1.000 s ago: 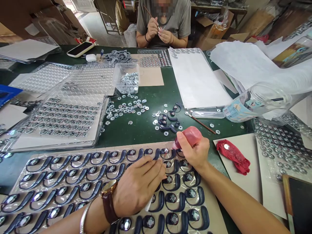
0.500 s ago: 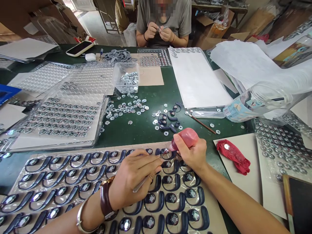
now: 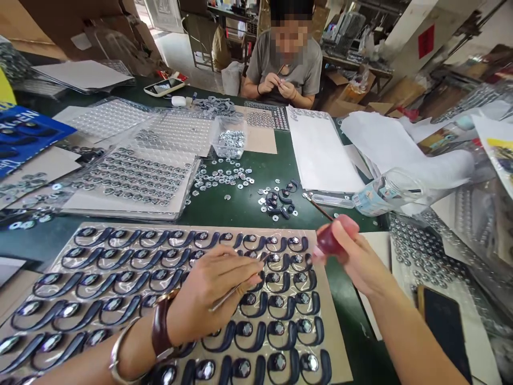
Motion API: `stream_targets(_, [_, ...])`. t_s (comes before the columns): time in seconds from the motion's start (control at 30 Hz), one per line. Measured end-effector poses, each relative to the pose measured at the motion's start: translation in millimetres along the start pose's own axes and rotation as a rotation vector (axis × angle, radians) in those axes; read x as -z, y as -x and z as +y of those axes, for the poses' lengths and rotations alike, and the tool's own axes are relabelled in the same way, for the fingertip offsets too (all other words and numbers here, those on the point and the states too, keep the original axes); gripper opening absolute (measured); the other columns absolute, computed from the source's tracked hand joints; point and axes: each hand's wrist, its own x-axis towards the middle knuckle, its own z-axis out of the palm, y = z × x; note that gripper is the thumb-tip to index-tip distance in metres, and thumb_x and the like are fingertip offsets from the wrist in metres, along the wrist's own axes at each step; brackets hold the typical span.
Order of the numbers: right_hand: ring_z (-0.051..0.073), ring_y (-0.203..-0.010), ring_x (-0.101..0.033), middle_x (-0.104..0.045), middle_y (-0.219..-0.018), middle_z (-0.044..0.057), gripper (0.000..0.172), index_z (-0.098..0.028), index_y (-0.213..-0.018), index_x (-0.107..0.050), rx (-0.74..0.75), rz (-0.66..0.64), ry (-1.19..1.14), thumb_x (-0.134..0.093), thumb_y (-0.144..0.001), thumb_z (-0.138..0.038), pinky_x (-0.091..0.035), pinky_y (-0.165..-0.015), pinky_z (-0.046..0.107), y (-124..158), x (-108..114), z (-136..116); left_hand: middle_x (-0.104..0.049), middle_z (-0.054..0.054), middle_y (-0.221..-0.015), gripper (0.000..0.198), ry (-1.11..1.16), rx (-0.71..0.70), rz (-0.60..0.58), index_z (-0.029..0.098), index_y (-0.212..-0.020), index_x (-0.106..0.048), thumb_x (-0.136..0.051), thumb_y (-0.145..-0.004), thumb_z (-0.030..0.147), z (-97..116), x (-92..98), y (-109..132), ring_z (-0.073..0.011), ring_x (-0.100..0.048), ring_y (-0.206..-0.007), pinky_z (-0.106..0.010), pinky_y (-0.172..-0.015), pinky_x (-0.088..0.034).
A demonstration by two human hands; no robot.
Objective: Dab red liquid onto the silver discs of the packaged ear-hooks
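Observation:
My left hand (image 3: 212, 297) pinches a thin stick (image 3: 236, 289) whose tip points at the dark ear-hook pieces with round metal centres (image 3: 276, 283), laid in rows on a clear sheet over brown card (image 3: 332, 331). A brown watch and a metal bangle sit on that wrist. My right hand (image 3: 356, 256) is closed on a small pink squeeze bottle (image 3: 331, 239), held just past the sheet's right edge, its tip pointing left.
Loose metal washers (image 3: 224, 176) and several dark pieces (image 3: 278, 200) lie on the green table. Clear trays of discs (image 3: 132, 176) stand at the left, white paper (image 3: 320, 144) and a plastic jar (image 3: 385, 192) at the right. Another person (image 3: 286, 69) works opposite.
The view has tilted up and shifted. My right hand has lifted the pink bottle up and to the right, off the pieces. My left hand stays over the sheet with the stick.

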Motion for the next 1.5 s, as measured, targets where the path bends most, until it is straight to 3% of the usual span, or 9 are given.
stream_targets(0.23, [0.014,-0.044,-0.059,-0.065,-0.059,0.001,0.033,-0.021,-0.084,-0.064,-0.289,0.116,-0.238,-0.056,-0.084,-0.053,-0.058,-0.062,0.035,79.4,33.6,25.5,-0.07,-0.007,-0.104,0.026,-0.123,-0.022,-0.093,0.016,-0.111,-0.061,-0.05,-0.089,0.009,57.0,14.9,66.2,-0.0151,-0.067,-0.092,-0.031,-0.081,-0.053])
stream_targets(0.37, [0.012,-0.042,-0.058,-0.066,-0.06,-0.001,0.031,-0.02,-0.079,-0.062,-0.247,0.159,-0.326,-0.058,-0.083,-0.051,-0.058,-0.068,0.034,85.8,16.2,31.7,-0.067,-0.008,-0.111,0.028,-0.174,-0.07,-0.119,0.014,-0.115,-0.06,-0.05,-0.089,0.008,73.0,11.0,96.3,-0.0167,-0.063,-0.102,-0.032,-0.085,-0.051])
stream_targets(0.5, [0.012,-0.048,-0.06,-0.067,-0.069,0.0,0.032,-0.02,-0.077,-0.059,-0.265,0.096,-0.42,-0.06,-0.082,-0.051,-0.056,-0.053,0.028,95.2,-13.5,38.5,-0.067,-0.008,-0.112,0.029,-0.146,-0.076,-0.13,0.013,-0.117,-0.059,-0.052,-0.089,0.009,83.1,4.1,116.0,-0.0167,-0.063,-0.104,-0.031,-0.088,-0.05])
stream_targets(0.63, [0.013,-0.049,-0.061,-0.063,-0.055,0.001,0.038,-0.017,-0.08,-0.062,-0.229,0.038,-0.32,-0.056,-0.084,-0.054,-0.054,-0.053,0.023,105.4,-21.7,43.7,-0.064,-0.011,-0.116,0.031,-0.134,-0.093,-0.214,0.012,-0.122,-0.055,-0.052,-0.091,0.013,90.3,-2.7,126.2,-0.0191,-0.06,-0.109,-0.033,-0.09,-0.049])
stream_targets(0.83, [0.013,-0.044,-0.06,-0.066,-0.054,0.003,0.042,-0.015,-0.078,-0.065,-0.23,0.173,-0.215,-0.055,-0.084,-0.055,-0.057,-0.064,0.028,111.3,17.8,41.1,-0.064,-0.011,-0.117,0.03,-0.149,-0.114,-0.226,0.012,-0.122,-0.055,-0.05,-0.092,0.014,94.0,-9.9,128.5,-0.0194,-0.06,-0.11,-0.033,-0.089,-0.05])
stream_targets(1.03, [0.012,-0.042,-0.059,-0.065,-0.055,0.002,0.042,-0.015,-0.08,-0.064,-0.253,0.097,-0.214,-0.052,-0.085,-0.056,-0.057,-0.068,0.03,115.3,25.3,46.3,-0.065,-0.009,-0.116,0.029,-0.143,-0.182,-0.247,0.011,-0.121,-0.056,-0.05,-0.093,0.016,100.4,-27.0,114.8,-0.0187,-0.06,-0.109,-0.034,-0.088,-0.05])
stream_targets(1.13, [0.012,-0.044,-0.059,-0.066,-0.057,0.002,0.041,-0.015,-0.082,-0.063,-0.154,0.085,-0.166,-0.051,-0.087,-0.054,-0.056,-0.065,0.03,118.9,21.3,49.1,-0.065,-0.006,-0.117,0.027,-0.179,-0.212,-0.236,0.012,-0.118,-0.058,-0.052,-0.093,0.019,104.4,-38.6,102.3,-0.0183,-0.06,-0.109,-0.034,-0.087,-0.05])
stream_targets(1.33, [0.017,-0.052,-0.064,-0.067,-0.065,0.002,0.027,-0.018,-0.087,-0.063,0.313,0.192,0.038,-0.065,-0.08,-0.044,-0.052,-0.046,0.026,119.9,0.0,59.8,-0.068,-0.007,-0.112,0.024,-0.264,-0.301,-0.201,0.009,-0.112,-0.062,-0.05,-0.094,0.019,111.5,-56.9,76.1,-0.0188,-0.064,-0.102,-0.033,-0.086,-0.052])
stream_targets(1.5, [0.015,-0.057,-0.064,-0.068,-0.076,0.003,0.015,-0.019,-0.082,-0.064,0.653,0.29,0.31,-0.072,-0.074,-0.029,-0.052,-0.049,0.026,123.3,-11.7,76.5,-0.068,-0.009,-0.11,0.024,-0.282,-0.324,-0.211,0.008,-0.109,-0.063,-0.048,-0.093,0.016,111.0,-68.4,69.4,-0.0202,-0.065,-0.1,-0.033,-0.085,-0.053])
